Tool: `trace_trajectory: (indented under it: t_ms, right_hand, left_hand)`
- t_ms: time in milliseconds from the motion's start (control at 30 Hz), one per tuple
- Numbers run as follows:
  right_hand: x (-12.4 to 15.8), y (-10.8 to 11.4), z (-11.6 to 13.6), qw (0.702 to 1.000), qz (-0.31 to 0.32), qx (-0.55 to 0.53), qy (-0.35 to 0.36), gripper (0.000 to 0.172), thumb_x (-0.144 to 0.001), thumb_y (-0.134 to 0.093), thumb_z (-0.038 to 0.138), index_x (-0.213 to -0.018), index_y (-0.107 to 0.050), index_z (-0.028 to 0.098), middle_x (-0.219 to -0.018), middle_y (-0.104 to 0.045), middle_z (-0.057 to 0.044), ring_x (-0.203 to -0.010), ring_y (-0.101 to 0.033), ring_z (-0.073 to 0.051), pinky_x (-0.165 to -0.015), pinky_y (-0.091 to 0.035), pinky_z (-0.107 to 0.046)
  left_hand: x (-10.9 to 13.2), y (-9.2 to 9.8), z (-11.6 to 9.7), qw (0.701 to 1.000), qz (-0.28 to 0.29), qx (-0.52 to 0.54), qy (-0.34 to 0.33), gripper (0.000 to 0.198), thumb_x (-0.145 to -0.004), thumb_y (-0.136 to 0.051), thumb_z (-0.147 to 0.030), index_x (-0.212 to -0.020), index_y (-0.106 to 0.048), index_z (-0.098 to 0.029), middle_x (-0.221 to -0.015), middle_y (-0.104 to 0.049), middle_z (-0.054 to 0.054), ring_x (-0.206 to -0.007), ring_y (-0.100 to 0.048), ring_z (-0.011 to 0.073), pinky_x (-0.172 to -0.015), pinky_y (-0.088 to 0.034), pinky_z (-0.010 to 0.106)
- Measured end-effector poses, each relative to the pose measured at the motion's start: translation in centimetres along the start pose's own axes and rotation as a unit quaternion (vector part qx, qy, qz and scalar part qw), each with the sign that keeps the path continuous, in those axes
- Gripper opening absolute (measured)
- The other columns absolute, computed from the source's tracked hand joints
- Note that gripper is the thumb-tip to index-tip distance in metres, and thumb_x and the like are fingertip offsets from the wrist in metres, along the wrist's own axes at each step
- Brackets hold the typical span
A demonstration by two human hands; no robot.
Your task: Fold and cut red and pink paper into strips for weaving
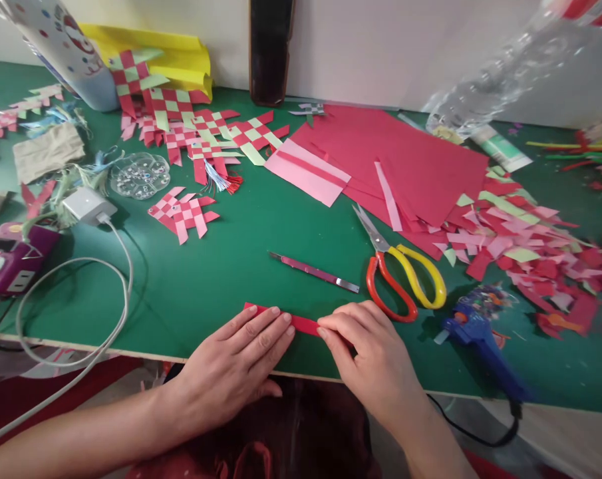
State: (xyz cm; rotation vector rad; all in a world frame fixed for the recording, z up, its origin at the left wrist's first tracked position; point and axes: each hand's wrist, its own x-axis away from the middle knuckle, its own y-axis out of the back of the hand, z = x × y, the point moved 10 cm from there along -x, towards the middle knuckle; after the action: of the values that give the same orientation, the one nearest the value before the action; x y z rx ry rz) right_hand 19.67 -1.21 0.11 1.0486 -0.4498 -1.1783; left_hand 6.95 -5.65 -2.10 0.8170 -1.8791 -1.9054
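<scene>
A red paper strip [304, 324] lies on the green table near its front edge. My left hand [251, 349] rests flat across the strip, fingers stretched out and pressing on it. At the strip's right end, my right hand [363, 339] pinches the paper between thumb and index finger. Just beyond the hands lies a craft knife [313, 269] with a purple handle. Scissors [380, 246] with one red and one yellow handle lie to its right, blades partly apart. A blue glue gun [483, 342] is on the right, past my right hand.
Red paper sheets [395, 159] and a pink sheet [308, 171] lie at the back, beside a pile of paper scraps [525, 246]. Several woven paper fish [185, 211] sit back left. A white cable [126, 266] loops over the left edge. A phone [271, 50] leans on the wall.
</scene>
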Motion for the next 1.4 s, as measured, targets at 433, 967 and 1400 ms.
trace_trajectory:
  t_ms: [433,967,1400]
  right_hand:
    - [1.2,1.1,0.2,0.994,-0.088,0.06,-0.007,0.021,-0.09,-0.057,0.01,-0.107,-0.065,0.018,-0.097,-0.066,-0.008,-0.093,-0.058,-0.02,-0.085,-0.048,-0.036]
    - [4.0,-2.5,4.1,0.983,0.009,0.181,0.016,0.058,-0.098,-0.037,0.054,-0.137,-0.051,0.013,-0.144,-0.052,-0.012,-0.134,-0.047,-0.026,-0.121,-0.004,-0.054]
    - [5.5,-2.2,2.5,0.978,0.014,0.205,0.036,0.056,-0.098,-0.044,0.045,-0.14,-0.046,0.009,-0.143,-0.051,-0.014,-0.135,-0.046,-0.028,-0.12,-0.008,-0.053]
  left_hand:
    - [0.0,-0.8,-0.3,0.999,0.03,-0.042,0.012,0.065,-0.096,-0.042,-0.056,-0.147,-0.039,-0.016,-0.159,-0.03,0.004,-0.145,-0.029,0.0225,-0.119,-0.028,0.04]
    - [0.7,-1.6,-0.3,0.999,0.027,-0.009,0.037,0.057,-0.099,-0.041,-0.041,-0.149,-0.035,-0.014,-0.159,-0.028,0.006,-0.146,-0.028,0.0216,-0.123,-0.016,0.041]
    - [2.8,0.9,3.6,0.996,0.027,-0.037,0.08,0.065,-0.097,-0.038,-0.058,-0.145,-0.041,-0.015,-0.149,-0.046,0.009,-0.137,-0.044,0.0239,-0.121,-0.019,0.044]
